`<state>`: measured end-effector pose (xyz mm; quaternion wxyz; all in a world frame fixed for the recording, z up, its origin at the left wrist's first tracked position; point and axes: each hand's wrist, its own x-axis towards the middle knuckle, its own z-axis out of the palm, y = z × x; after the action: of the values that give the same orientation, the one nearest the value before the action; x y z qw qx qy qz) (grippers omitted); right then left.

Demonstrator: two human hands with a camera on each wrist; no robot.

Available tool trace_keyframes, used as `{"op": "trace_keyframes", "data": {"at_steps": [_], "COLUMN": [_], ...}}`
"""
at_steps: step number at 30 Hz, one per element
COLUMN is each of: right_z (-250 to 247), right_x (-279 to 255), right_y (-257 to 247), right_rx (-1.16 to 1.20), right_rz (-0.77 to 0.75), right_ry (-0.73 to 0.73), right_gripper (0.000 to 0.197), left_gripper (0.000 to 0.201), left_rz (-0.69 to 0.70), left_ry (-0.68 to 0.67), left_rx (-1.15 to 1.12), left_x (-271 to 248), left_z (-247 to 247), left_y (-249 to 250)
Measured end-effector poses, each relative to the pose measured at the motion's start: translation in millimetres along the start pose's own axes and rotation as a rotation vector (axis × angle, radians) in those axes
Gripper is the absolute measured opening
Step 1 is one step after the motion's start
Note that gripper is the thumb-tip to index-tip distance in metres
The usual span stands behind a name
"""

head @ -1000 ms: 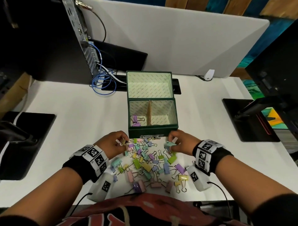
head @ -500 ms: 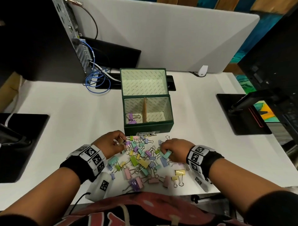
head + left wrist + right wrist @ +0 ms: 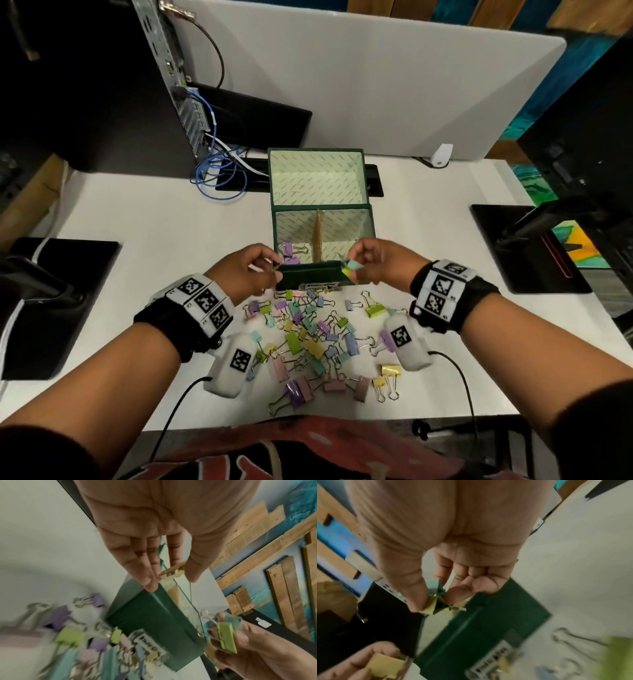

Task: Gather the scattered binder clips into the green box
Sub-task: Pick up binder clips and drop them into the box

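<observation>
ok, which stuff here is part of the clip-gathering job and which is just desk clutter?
Job:
- green box
- scattered binder clips
- purple clips in the box's left compartment
- left hand, pinching a yellow clip
- right hand, pinching a green clip and a teal clip

Clutter:
- computer tower
- blue cable
- white divider

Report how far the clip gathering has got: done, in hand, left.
Early stage. Done: only a few purple clips lie in the green box, in its left compartment. In hand: the left hand pinches a yellow clip, the right hand pinches a teal clip and a green clip, both at the box's front rim. Left: the big scattered pile on the white table.
</observation>
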<state>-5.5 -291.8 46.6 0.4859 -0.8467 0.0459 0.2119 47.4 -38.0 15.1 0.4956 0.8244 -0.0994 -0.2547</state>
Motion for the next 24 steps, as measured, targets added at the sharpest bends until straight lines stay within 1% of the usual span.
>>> {"op": "trace_keyframes", "data": {"at_steps": [3,5,7,9,12,14,16,18,20,22,24], "right_z": [-2.7,0.5,5.6,10.4,13.7,12.7,9.7,5.5,3.5,4.8,7.5], "right_x": [12.0,21.0,33.3,44.4,50.3,43.9,33.9,21.8,8.1,-5.3,-17.2], "right_y": [-28.4,-44.5,-54.1,-56.8,-50.2,-43.8,-33.1,-20.1,-5.5,9.5,24.8], "right_rx": [0.026,-0.015,-0.053,-0.036,-0.023,-0.059,-0.071,-0.080,-0.085,-0.104,-0.206], "right_rz": [-0.063,-0.099,-0.100,-0.082,-0.092,-0.113,-0.127,-0.125,-0.102,-0.062,0.001], "right_ry": [0.031,0.042,0.075,0.089,0.126,0.151,0.159,0.179,0.194,0.147,0.056], "right_gripper": [0.020,0.018,0.019,0.024,0.028,0.026,0.024,0.021,0.021,0.022,0.022], "left_gripper": [0.022,0.022,0.021,0.021,0.023,0.024,0.030,0.037,0.043,0.047,0.043], "left_rz": [0.045,0.071,0.088,0.092,0.090,0.086,0.075,0.072,0.081,0.103,0.189], "left_ry": [0.017,0.027,0.045,0.071,0.100,0.115,0.129,0.118,0.079,0.036,0.034], "left_rx": [-0.026,-0.017,-0.026,-0.065,-0.083,-0.065,-0.005,0.048,0.088,0.108,0.171], "left_x": [7.7,12.9,17.3,20.3,24.0,26.2,28.2,30.2,31.5,29.1,21.6], "left_z": [-2.5,-2.8,-2.0,0.2,1.3,-1.2,-2.5,-0.7,3.7,7.8,11.6], "left_y": [15.1,23.3,29.4,33.9,34.6,32.7,31.0,31.5,32.4,32.3,30.7]}}
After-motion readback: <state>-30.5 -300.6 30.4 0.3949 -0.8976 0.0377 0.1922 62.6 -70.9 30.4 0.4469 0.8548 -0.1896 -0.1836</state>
